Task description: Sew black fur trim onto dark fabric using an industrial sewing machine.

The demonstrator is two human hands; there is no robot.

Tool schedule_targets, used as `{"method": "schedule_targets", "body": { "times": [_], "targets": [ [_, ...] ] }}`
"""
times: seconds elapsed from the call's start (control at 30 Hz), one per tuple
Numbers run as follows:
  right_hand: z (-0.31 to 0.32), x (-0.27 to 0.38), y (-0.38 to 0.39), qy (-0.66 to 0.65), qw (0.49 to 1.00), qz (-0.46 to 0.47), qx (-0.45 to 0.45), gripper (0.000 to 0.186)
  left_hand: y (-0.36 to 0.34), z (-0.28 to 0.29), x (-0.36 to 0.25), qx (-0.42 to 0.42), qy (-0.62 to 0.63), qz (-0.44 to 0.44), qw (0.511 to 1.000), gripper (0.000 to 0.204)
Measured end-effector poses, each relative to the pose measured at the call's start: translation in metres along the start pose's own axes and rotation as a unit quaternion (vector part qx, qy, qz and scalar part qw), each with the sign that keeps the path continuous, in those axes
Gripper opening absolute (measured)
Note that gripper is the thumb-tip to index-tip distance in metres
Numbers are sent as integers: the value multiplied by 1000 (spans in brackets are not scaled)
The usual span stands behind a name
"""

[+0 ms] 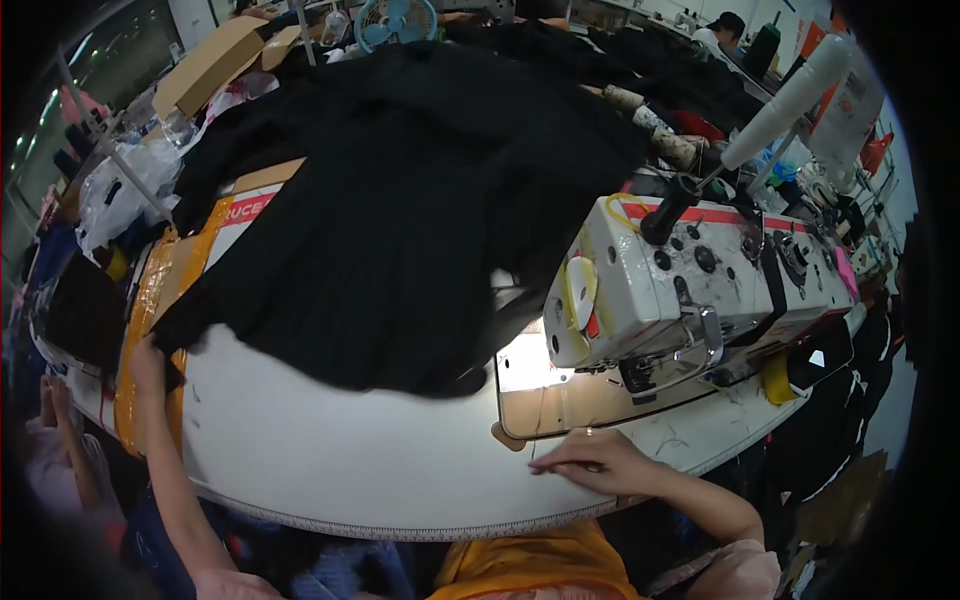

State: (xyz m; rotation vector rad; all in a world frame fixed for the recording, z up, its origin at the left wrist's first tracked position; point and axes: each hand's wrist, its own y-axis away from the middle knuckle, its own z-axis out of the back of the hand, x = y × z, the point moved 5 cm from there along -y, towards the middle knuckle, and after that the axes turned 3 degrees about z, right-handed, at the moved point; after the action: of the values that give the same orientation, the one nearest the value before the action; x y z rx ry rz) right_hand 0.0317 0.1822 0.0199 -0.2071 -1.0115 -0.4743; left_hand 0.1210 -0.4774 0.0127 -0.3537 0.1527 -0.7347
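Bare white bench (330, 450), edged with a measuring tape (300, 521), carries a sewing machine (620, 280) on the right. Across its far side drapes black cloth (400, 220), reaching beside the machine. The left hand (148, 368) has its grip pinching the cloth's near-left corner, seemingly to keep it drawn sideways. The right hand (605, 462) is apart from the cloth; whether its curled grip pinches anything, I cannot tell.

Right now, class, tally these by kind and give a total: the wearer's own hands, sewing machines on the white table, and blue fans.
Left hand (gripping black cloth) and right hand: 2
Sewing machine: 1
Blue fan: 1
Total: 4
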Motion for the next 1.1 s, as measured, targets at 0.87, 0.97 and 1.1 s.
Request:
{"method": "schedule_targets", "body": {
  "times": [0.87, 0.97, 1.1],
  "targets": [
    [39, -29, -363, -104, 893, 55, -434, 100, -34, 89, -156, 92, 431, -141, 886, 53],
    [52, -42, -426, -28, 892, 65, -447, 97, -9, 108, -81, 98, 640, -2, 762, 44],
    [73, -50, -497, 9, 894, 53, -445, 92, 76, 136, -12, 20, 624, 26, 781, 42]
  ]
}}
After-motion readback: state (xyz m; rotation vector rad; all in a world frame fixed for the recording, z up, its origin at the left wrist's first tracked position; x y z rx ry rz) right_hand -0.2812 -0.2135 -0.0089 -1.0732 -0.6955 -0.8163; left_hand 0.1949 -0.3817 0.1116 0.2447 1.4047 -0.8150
